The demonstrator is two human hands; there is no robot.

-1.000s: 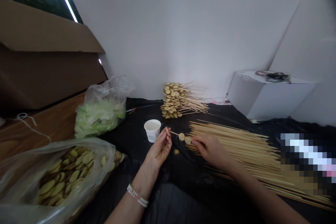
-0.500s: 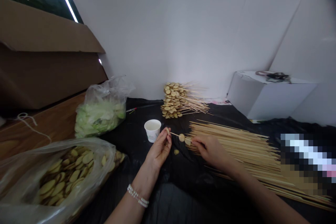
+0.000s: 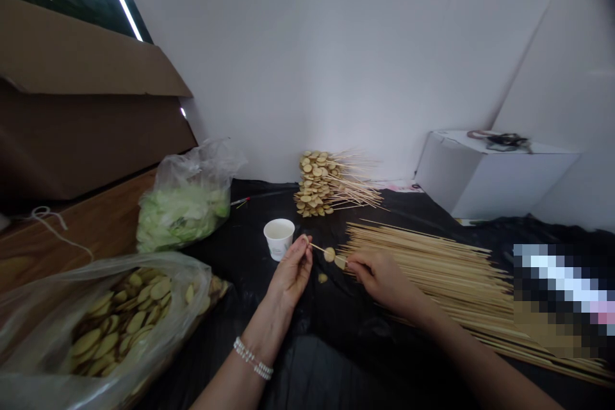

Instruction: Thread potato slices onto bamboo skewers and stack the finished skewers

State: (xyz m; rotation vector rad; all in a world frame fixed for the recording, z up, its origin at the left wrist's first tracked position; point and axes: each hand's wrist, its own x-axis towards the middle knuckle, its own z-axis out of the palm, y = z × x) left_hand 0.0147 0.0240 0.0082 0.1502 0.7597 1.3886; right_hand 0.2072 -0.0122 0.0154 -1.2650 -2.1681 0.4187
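Head view: left hand (image 3: 292, 272) pinches a pale slice (image 3: 305, 240) at one end of a skewer (image 3: 317, 247); right hand (image 3: 383, 274), fingers closed, grips the other end. Two threaded slices (image 3: 329, 254) sit between hands. Paper cup (image 3: 279, 242) just beside left hand.

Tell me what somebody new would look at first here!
Probably the heap of bare sticks, spread wide on the right. Then, in the middle, the left hand and right hand holding a skewer with pale slices between them. After that, perhaps the big open bag at the front left, with lots of slices inside.
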